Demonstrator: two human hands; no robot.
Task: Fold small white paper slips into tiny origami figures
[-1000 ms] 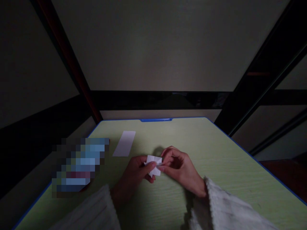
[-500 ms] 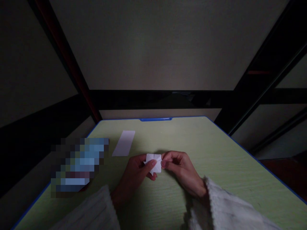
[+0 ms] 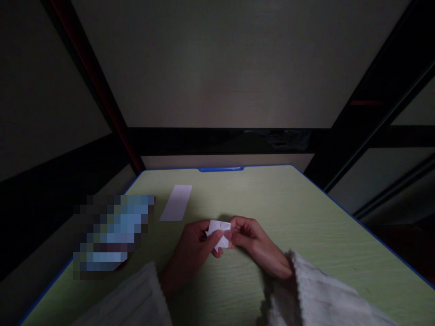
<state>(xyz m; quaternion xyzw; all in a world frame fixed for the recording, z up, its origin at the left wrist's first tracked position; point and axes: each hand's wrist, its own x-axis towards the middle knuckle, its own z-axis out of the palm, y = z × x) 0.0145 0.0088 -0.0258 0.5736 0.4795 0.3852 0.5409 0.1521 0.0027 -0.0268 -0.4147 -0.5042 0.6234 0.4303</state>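
Observation:
A small piece of folded white paper [image 3: 215, 225], creased and roughly square, is held just above the table in front of me. My left hand [image 3: 193, 244] pinches it from the left, with the thumb lying across its face and fingertips showing beneath. From the right, my right hand [image 3: 253, 240] grips its edge, thumb on the face close to the left thumb and fingers behind. A pointed flap sticks out at the paper's lower left. The back of the paper is hidden.
A flat white paper strip [image 3: 176, 203] lies on the pale green table [image 3: 306, 226] beyond my left hand. To the left is a blurred, pixelated bluish object [image 3: 115, 235]. The table has a blue rim with a blue handle [image 3: 220, 169] at its far edge, near a panelled wall.
My right thumb has moved left onto the paper's face, near the left thumb. The folded paper has shifted slightly right and down and tilted a little. The strip has stayed put.

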